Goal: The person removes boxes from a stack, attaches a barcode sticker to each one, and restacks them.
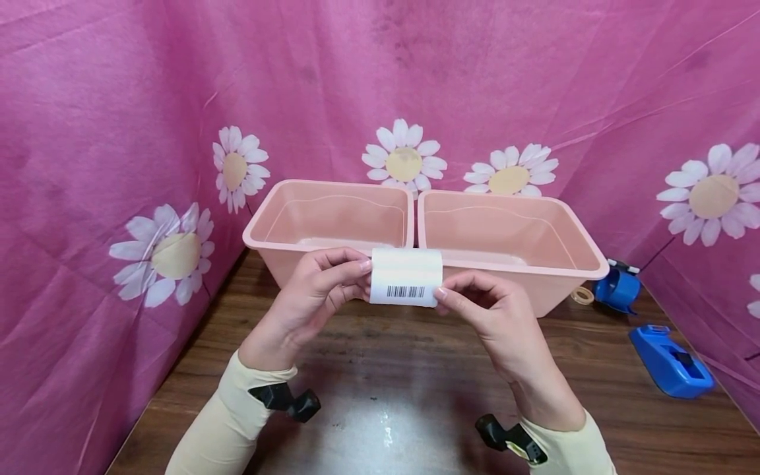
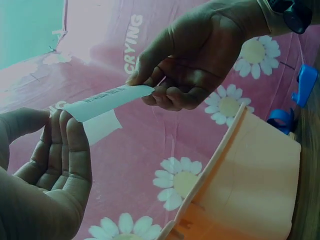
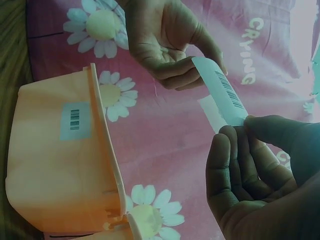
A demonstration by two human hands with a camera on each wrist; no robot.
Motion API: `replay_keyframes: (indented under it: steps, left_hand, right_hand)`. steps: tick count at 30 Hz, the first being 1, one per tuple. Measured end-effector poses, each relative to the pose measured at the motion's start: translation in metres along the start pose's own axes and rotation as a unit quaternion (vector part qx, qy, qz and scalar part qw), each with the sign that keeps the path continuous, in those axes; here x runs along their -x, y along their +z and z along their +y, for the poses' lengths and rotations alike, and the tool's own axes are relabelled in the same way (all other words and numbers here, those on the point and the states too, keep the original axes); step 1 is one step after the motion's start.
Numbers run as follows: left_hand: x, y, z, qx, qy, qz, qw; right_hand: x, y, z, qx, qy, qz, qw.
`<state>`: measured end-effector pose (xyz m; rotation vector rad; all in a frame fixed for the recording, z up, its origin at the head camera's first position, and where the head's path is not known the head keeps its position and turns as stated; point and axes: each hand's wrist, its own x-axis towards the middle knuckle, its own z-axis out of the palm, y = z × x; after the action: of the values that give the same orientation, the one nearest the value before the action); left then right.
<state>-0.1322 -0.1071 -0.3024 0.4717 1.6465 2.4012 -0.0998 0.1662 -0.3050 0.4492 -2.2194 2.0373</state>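
A white label (image 1: pixel 406 270) with a printed barcode is held in the air in front of two pink bins. My left hand (image 1: pixel 323 290) pinches its left edge between thumb and fingers. At the opposite edge, my right hand (image 1: pixel 499 316) pinches the lower corner with thumb and fingertips. Both wrist views show the label (image 2: pixel 112 100) bowed, with a paler flap (image 3: pixel 212 114) hanging behind it. The left bin (image 1: pixel 332 214) carries a similar barcode label (image 3: pixel 75 121) on its outer wall. The right bin (image 1: pixel 505 231) stands beside it.
On the wooden table (image 1: pixel 380 389), a blue tape dispenser (image 1: pixel 671 363) lies at the right. Farther back are another blue object (image 1: pixel 620 288) and a small tan ring (image 1: pixel 582 295), close to the right bin. A pink flowered cloth (image 1: pixel 332 79) hangs behind and at both sides.
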Motion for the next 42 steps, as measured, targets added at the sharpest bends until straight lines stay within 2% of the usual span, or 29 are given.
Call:
replay_keyframes:
  steps: [4, 9, 17, 20, 24, 30, 33, 39, 42]
  left_hand:
    - [0.0006, -0.0007, 0.0006, 0.037, -0.028, -0.02, 0.9987]
    - [0.0009, 0.0006, 0.0022, 0.082, -0.059, -0.019, 0.9947]
    - [-0.0002, 0.0005, 0.0016, 0.08, -0.064, -0.004, 0.9947]
    - [-0.0003, -0.0002, 0.0005, 0.066, -0.058, -0.005, 0.9961]
    - [0.0013, 0.0003, 0.0, 0.023, -0.032, -0.011, 0.9992]
    - [0.0014, 0.0038, -0.0013, -0.043, 0.009, 0.007, 0.999]
    - [0.0006, 0.0045, -0.0022, -0.048, 0.021, 0.016, 0.9985]
    - [-0.0014, 0.0041, -0.0032, -0.053, 0.033, 0.033, 0.9975]
    - [-0.0017, 0.0041, -0.0036, -0.057, 0.039, 0.035, 0.997]
  right_hand:
    - [0.0005, 0.0004, -0.0001, 0.002, -0.002, 0.003, 1.0]
    - [0.0011, 0.0015, -0.0007, 0.006, -0.009, 0.007, 0.9999]
    - [0.0024, 0.0026, -0.0017, 0.013, -0.024, 0.017, 0.9995]
    - [0.0025, 0.0026, -0.0021, 0.017, -0.023, 0.018, 0.9994]
    - [0.0018, 0.0022, -0.0023, 0.025, -0.021, 0.02, 0.9993]
    - [-0.0001, 0.0018, -0.0009, 0.022, -0.016, 0.024, 0.9993]
    - [-0.0007, 0.0017, -0.0002, 0.025, -0.015, 0.023, 0.9993]
    - [0.0, 0.0005, 0.0003, 0.084, -0.016, 0.011, 0.9963]
    - [-0.0002, 0.0003, 0.0003, 0.094, -0.005, 0.009, 0.9955]
